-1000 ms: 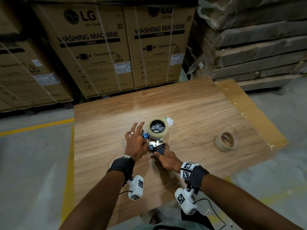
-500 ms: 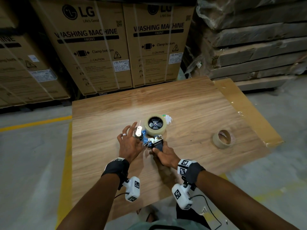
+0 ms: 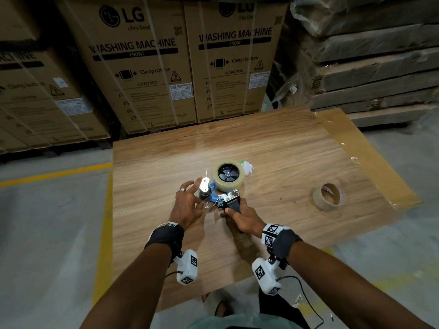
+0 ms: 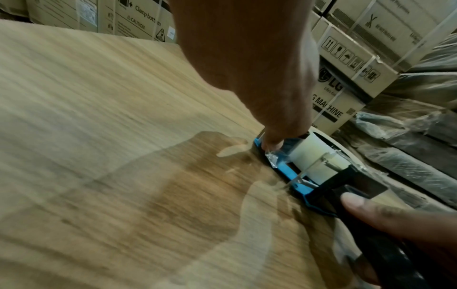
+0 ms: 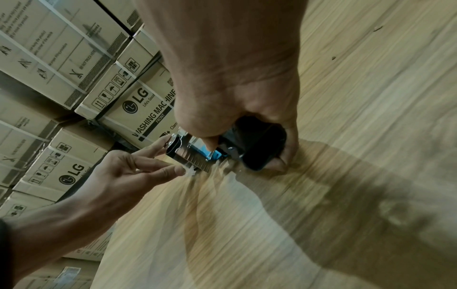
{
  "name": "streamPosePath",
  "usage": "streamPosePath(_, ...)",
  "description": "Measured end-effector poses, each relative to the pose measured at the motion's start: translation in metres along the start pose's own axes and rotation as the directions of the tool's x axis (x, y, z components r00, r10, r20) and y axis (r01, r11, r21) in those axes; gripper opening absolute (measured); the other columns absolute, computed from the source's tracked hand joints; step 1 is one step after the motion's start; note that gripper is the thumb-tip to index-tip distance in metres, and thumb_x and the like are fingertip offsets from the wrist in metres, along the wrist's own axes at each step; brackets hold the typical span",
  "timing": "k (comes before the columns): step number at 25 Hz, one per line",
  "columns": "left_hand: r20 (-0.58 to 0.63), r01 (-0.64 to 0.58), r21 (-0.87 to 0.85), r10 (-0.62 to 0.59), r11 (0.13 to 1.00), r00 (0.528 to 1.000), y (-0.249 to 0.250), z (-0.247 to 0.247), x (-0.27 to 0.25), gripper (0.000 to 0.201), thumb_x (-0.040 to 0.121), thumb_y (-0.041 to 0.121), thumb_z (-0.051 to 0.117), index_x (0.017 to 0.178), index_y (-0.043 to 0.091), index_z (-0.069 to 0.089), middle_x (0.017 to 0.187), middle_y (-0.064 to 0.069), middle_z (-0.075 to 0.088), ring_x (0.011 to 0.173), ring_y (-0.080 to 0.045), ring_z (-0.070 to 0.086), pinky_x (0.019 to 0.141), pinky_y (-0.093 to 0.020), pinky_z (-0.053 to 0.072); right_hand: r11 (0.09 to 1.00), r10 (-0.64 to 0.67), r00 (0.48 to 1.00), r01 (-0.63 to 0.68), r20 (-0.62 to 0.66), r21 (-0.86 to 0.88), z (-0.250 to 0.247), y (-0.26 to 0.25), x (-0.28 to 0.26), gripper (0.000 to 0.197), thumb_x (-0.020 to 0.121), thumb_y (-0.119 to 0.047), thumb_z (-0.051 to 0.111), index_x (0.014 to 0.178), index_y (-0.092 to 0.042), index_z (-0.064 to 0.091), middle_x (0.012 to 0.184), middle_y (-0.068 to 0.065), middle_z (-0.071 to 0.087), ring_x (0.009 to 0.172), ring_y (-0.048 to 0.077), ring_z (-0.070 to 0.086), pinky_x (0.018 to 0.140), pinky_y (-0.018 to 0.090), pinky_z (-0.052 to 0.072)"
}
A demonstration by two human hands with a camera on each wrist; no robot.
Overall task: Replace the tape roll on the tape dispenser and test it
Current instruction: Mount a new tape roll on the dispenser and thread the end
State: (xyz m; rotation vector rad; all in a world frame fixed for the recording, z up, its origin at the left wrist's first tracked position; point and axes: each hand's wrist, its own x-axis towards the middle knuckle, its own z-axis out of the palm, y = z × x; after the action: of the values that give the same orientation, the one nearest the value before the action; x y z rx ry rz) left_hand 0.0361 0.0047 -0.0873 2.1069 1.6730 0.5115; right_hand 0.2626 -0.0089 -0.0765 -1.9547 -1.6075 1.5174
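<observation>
The tape dispenser, blue frame and black handle, lies on its side on the wooden board. A full clear tape roll sits on its black hub. My right hand grips the handle. My left hand is at the dispenser's front end, where thumb and finger pinch the loose clear tape end beside the toothed metal blade. In the left wrist view the tape end shows crumpled under my fingertips, with the roll behind it.
An empty cardboard tape core lies on the board to the right. A crumpled white scrap sits behind the roll. Strapped washing machine boxes stand behind the board, wrapped stacks at the right. Concrete floor surrounds the board.
My left hand has come back from the roll's side to the dispenser's front and now pinches the tape end. The right hand keeps its grip on the handle.
</observation>
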Motion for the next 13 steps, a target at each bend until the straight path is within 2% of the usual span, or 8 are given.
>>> streamPosePath(4, 0.04, -0.153, 0.073, 0.15, 0.986, 0.988, -0.01, -0.01, 0.007, 0.005, 0.071, 0.004, 0.081, 0.068, 0.008, 0.082, 0.145, -0.01, 0.057, 0.122, -0.043, 0.056, 0.094, -0.049, 0.053, 1.0, 0.011, 1.0, -0.011, 0.007, 0.01, -0.001, 0.002, 0.002, 0.058, 0.1, -0.046, 0.059, 0.144, -0.014, 0.038, 0.133, 0.018, 0.065, 0.12, 0.036, 0.061, 0.098, 0.039, 0.049)
streamPosePath(8, 0.106, -0.285, 0.228, 0.267, 0.931, 0.958, -0.014, -0.024, 0.016, 0.009, 0.065, 0.004, 0.08, 0.064, 0.013, 0.081, 0.138, -0.01, 0.064, 0.113, -0.043, 0.062, 0.084, -0.046, 0.056, 1.0, 0.015, 1.0, -0.015, 0.012, 0.004, -0.002, -0.001, 0.0, 0.06, 0.101, -0.045, 0.058, 0.146, -0.012, 0.036, 0.137, 0.019, 0.063, 0.123, 0.037, 0.06, 0.098, 0.038, 0.047)
streamPosePath(11, 0.09, -0.26, 0.287, 0.245, 0.922, 0.965, -0.012, -0.025, 0.015, 0.008, 0.066, 0.007, 0.081, 0.064, 0.014, 0.081, 0.135, -0.003, 0.066, 0.109, -0.037, 0.063, 0.08, -0.044, 0.055, 0.999, 0.038, 0.998, -0.037, 0.041, -0.023, -0.004, -0.003, -0.001, 0.062, 0.102, -0.045, 0.057, 0.149, -0.011, 0.033, 0.141, 0.019, 0.06, 0.127, 0.038, 0.058, 0.096, 0.035, 0.044)
streamPosePath(13, 0.059, -0.212, 0.296, 0.203, 0.931, 0.977, -0.007, -0.025, 0.015, 0.005, 0.066, 0.008, 0.083, 0.069, 0.011, 0.082, 0.127, 0.0, 0.071, 0.106, -0.036, 0.063, 0.078, -0.043, 0.053, 0.994, 0.076, 0.997, -0.074, 0.034, -0.077, -0.003, -0.006, 0.0, 0.067, 0.101, -0.049, 0.057, 0.15, -0.012, 0.031, 0.145, 0.019, 0.057, 0.13, 0.039, 0.055, 0.102, 0.038, 0.045)
